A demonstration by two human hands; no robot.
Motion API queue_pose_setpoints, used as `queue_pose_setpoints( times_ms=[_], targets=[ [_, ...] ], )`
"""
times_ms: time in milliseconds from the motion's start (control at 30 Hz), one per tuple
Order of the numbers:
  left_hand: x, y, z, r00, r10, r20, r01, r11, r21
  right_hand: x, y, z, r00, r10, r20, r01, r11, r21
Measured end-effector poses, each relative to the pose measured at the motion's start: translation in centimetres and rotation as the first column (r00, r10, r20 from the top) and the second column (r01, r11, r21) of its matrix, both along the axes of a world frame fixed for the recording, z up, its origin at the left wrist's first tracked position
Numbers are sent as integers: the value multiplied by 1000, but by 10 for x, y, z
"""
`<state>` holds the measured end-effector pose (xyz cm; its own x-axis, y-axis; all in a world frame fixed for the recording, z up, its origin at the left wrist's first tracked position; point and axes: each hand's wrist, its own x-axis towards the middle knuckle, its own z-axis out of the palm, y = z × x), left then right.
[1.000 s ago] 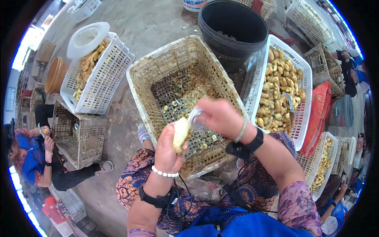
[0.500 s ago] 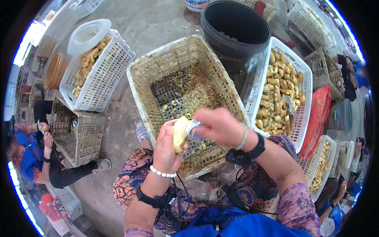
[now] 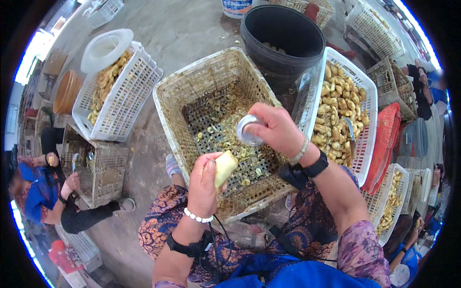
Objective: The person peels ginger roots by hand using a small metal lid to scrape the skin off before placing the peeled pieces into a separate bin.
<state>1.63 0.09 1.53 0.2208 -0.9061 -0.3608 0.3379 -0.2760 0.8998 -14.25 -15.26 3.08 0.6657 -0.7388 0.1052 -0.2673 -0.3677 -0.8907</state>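
Trousers (image 3: 161, 209) with an orange and dark pattern and a blue apron (image 3: 288, 273) lie nearest, below the two bare forearms. The left hand (image 3: 202, 185), with a white bead bracelet (image 3: 198, 215) at its wrist, has thumb and fingers closed around a pale yellow root (image 3: 224, 169), which tilts up to the right over the near part of a grimy crate (image 3: 175, 93). The right hand (image 3: 280, 128) pinches a shiny round tool (image 3: 246, 136) between thumb and curled fingers, above and to the right of the root and apart from it. Below both hands, scraps (image 3: 246, 156) and peelings cover much of the crate's floor. To the right of the crate, a white basket (image 3: 369, 132) holds a heap of yellow roots (image 3: 338, 103), with a knife (image 3: 350, 127) lying on top; a red net bag (image 3: 385, 149) rests against its outer side. Just past the crate's far corner stands a black bucket (image 3: 271, 65). Further left, another white basket (image 3: 127, 96) is filled with roots, a pale tub (image 3: 91, 55) tilted over its far end. Beside it, a co-worker in blue (image 3: 41, 199) sits holding a small blade (image 3: 74, 161) near a dirty crate.
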Motion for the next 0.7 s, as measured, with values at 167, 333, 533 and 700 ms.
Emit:
queue_pose_setpoints(
  times_ms=[167,333,533,700],
  targets=[
    [-3,3,4,999,-24,30,24,1000,11,6,-1,-15,970,2,-242,-25,995,-92],
    [3,4,-3,997,-69,48,71,997,-42,5,9,-2,984,66,163,-104,965,240],
    [6,3,9,961,-67,267,85,995,-54,1,-5,-17,989,-85,-124,98,990,101],
    [0,4,14,905,-60,422,107,990,-89,6,6,-13,986,139,94,-167,875,454]
  ],
)
